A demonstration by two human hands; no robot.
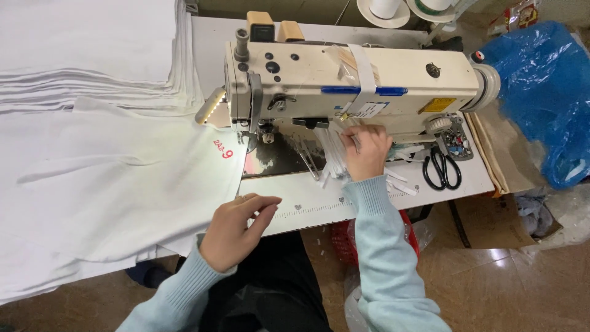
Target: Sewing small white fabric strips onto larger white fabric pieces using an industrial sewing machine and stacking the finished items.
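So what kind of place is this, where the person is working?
Most likely a sewing workshop. There is an industrial sewing machine, a stack of white fabric beside it, and black scissors on the table. The right hand reaches into white strips under the machine.

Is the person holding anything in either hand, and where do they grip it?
The right hand is at the white strips beside the sewing machine; an actual grip cannot be told. The left hand rests on the white fabric's edge, gripping nothing.

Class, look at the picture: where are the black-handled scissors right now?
The scissors lie on the white table, right of the right hand, below the sewing machine handwheel end.
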